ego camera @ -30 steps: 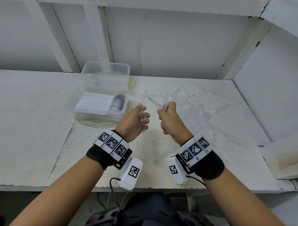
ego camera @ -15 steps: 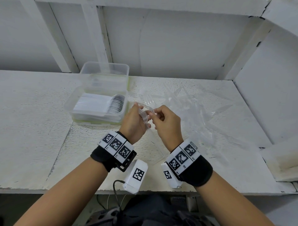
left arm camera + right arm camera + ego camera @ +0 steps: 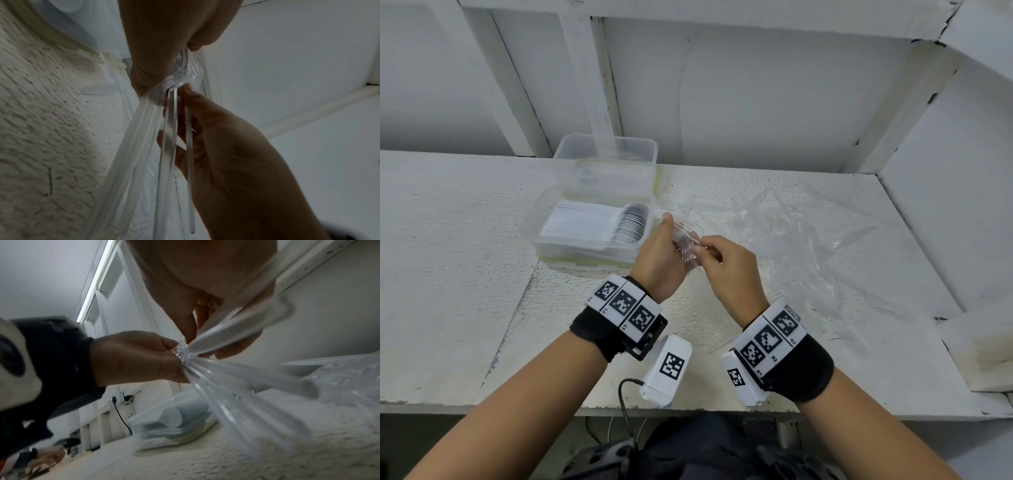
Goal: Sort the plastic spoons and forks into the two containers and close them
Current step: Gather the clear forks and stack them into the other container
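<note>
1. Holding a bundle of clear plastic forks [image 3: 686, 247] above the surface [image 3: 465, 274], the left hand [image 3: 659, 260] has its fingers curled round the necks, with the handles fanning downward in both wrist views.
2. Meeting it from the right, the right hand [image 3: 726, 270] pinches a couple of clear pieces [image 3: 180, 129] and presses them against the bundle; the two hands are together, fingertips nearly touching.
3. Just left of the hands sits the near container [image 3: 541, 236], open, with a neat row of white spoons [image 3: 602, 226] stacked inside. The far container [image 3: 606, 161] stands behind it, touching or nearly so, and looks mostly empty; I cannot tell what, if anything, lies in it.
4. To the right, more clear cutlery [image 3: 784, 219] lies scattered on a crumpled transparent bag [image 3: 825, 246], so by my judgement the sorting is well short of done, and both containers are not yet closed.
5. Risks from here:
   - The fanned handles could slip, since the grip is only at the necks and the plastic is smooth.
   - Tines may snag on each other as pieces are pushed in, which could bend or snap one.
   - Clear pieces against a clear bag are easy to overlook, or a spoon could get mixed in.
</note>
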Demonstrator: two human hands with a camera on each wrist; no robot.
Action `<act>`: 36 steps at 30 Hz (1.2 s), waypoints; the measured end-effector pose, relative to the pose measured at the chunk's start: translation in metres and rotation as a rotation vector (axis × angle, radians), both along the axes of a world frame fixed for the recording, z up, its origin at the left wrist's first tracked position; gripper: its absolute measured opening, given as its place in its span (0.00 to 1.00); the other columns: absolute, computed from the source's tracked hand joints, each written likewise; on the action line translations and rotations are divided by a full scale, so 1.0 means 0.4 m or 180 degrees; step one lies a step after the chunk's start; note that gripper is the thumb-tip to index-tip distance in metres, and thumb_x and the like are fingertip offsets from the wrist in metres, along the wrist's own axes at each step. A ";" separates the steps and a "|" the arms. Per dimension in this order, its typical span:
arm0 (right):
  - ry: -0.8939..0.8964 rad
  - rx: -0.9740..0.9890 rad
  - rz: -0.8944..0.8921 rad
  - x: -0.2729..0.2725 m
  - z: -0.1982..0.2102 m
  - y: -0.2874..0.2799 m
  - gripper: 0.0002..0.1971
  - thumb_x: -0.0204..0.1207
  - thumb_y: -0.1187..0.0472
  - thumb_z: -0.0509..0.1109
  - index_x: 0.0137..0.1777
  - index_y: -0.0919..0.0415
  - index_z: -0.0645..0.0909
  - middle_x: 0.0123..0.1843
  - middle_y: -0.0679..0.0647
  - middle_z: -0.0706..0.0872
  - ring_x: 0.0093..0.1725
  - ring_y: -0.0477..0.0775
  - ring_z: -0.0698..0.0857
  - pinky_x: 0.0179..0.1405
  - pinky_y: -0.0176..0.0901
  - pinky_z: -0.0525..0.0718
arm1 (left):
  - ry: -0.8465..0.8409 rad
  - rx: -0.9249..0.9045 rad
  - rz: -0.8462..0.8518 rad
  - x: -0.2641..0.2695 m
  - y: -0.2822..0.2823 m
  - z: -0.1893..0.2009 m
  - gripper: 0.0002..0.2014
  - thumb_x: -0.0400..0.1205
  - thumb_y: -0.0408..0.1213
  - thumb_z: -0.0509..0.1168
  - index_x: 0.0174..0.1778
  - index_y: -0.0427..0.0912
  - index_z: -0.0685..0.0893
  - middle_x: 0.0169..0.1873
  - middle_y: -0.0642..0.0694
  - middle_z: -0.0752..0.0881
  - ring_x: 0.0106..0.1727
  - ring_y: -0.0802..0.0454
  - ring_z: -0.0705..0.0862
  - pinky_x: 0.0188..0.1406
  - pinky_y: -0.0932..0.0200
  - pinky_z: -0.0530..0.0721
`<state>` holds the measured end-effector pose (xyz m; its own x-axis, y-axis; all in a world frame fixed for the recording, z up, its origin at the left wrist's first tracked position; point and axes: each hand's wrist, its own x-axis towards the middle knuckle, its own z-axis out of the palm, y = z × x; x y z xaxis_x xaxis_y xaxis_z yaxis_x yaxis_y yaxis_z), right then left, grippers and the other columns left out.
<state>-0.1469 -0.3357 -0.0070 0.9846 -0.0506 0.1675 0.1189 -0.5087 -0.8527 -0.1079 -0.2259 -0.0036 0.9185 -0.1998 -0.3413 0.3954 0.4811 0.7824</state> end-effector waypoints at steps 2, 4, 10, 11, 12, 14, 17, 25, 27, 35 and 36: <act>-0.0036 -0.0001 0.0014 -0.003 0.004 0.000 0.13 0.80 0.59 0.66 0.64 0.58 0.77 0.36 0.51 0.85 0.37 0.49 0.82 0.39 0.38 0.78 | -0.0067 0.0008 -0.0018 0.000 0.002 0.006 0.21 0.88 0.51 0.44 0.47 0.38 0.74 0.34 0.44 0.79 0.29 0.53 0.81 0.30 0.60 0.83; -0.0119 -0.0070 0.0080 -0.005 0.011 -0.003 0.17 0.80 0.60 0.65 0.68 0.56 0.71 0.35 0.51 0.85 0.35 0.50 0.82 0.39 0.40 0.79 | -0.0077 -0.0022 -0.0064 0.001 0.005 0.010 0.23 0.88 0.52 0.43 0.44 0.38 0.73 0.38 0.42 0.80 0.34 0.51 0.81 0.36 0.58 0.82; -0.0307 -0.0235 0.0189 0.006 -0.002 -0.004 0.13 0.79 0.59 0.67 0.63 0.51 0.80 0.42 0.51 0.88 0.42 0.50 0.86 0.46 0.49 0.85 | 0.0040 -0.0525 -0.0157 0.001 0.010 0.029 0.26 0.87 0.54 0.41 0.72 0.40 0.63 0.42 0.39 0.85 0.40 0.49 0.88 0.33 0.59 0.87; -0.0322 -0.0283 0.0215 0.008 -0.006 -0.002 0.14 0.79 0.58 0.67 0.64 0.51 0.80 0.46 0.52 0.88 0.42 0.50 0.85 0.47 0.50 0.85 | 0.0062 -0.0593 -0.0090 0.001 0.007 0.031 0.28 0.87 0.54 0.42 0.77 0.39 0.59 0.47 0.37 0.84 0.41 0.49 0.88 0.33 0.57 0.87; -0.0330 -0.0348 0.0246 0.009 -0.009 0.000 0.14 0.80 0.56 0.66 0.65 0.51 0.80 0.48 0.52 0.87 0.43 0.49 0.85 0.47 0.50 0.85 | 0.0091 -0.0594 -0.0038 0.003 0.008 0.033 0.29 0.87 0.54 0.43 0.77 0.36 0.60 0.51 0.36 0.82 0.43 0.48 0.87 0.33 0.54 0.87; -0.0311 -0.0471 0.0334 0.011 -0.007 0.001 0.17 0.80 0.54 0.65 0.69 0.50 0.78 0.49 0.53 0.85 0.45 0.48 0.84 0.50 0.48 0.84 | 0.0078 -0.0565 -0.0025 0.007 0.011 0.035 0.22 0.87 0.54 0.45 0.56 0.38 0.71 0.47 0.37 0.80 0.45 0.47 0.85 0.32 0.51 0.88; -0.0013 -0.0750 0.0620 0.014 0.001 -0.002 0.26 0.80 0.50 0.64 0.78 0.45 0.65 0.54 0.56 0.82 0.52 0.52 0.82 0.53 0.47 0.82 | 0.0094 -0.0601 0.0100 0.022 0.020 0.036 0.18 0.87 0.53 0.45 0.45 0.42 0.66 0.42 0.40 0.81 0.46 0.48 0.85 0.34 0.53 0.89; 0.0313 -0.1400 0.1134 0.045 0.032 0.003 0.35 0.83 0.58 0.59 0.83 0.48 0.41 0.38 0.49 0.75 0.36 0.50 0.78 0.39 0.45 0.78 | -0.0001 -0.0419 -0.0145 0.060 0.069 0.047 0.27 0.87 0.53 0.48 0.33 0.38 0.78 0.43 0.39 0.87 0.52 0.46 0.85 0.50 0.53 0.86; 0.0387 -0.1033 0.1114 0.060 0.040 0.003 0.33 0.83 0.58 0.60 0.83 0.49 0.47 0.36 0.47 0.76 0.34 0.46 0.77 0.37 0.41 0.75 | -0.0157 -0.0186 -0.0291 0.070 0.087 0.051 0.19 0.87 0.51 0.51 0.47 0.37 0.75 0.50 0.38 0.85 0.52 0.47 0.85 0.49 0.54 0.87; 0.1467 0.1433 0.1585 0.121 0.087 0.002 0.11 0.80 0.62 0.65 0.60 0.54 0.71 0.32 0.51 0.80 0.20 0.43 0.71 0.14 0.30 0.65 | -0.0833 0.0547 -0.0623 0.118 0.171 0.069 0.11 0.80 0.42 0.64 0.56 0.46 0.79 0.47 0.48 0.86 0.51 0.47 0.83 0.56 0.50 0.79; 0.1668 0.1799 0.1761 0.130 0.087 0.008 0.11 0.78 0.62 0.66 0.59 0.55 0.72 0.32 0.51 0.80 0.19 0.42 0.70 0.14 0.29 0.64 | -0.0877 0.0399 -0.0659 0.128 0.180 0.071 0.13 0.76 0.43 0.67 0.56 0.46 0.80 0.46 0.48 0.87 0.51 0.48 0.83 0.54 0.51 0.81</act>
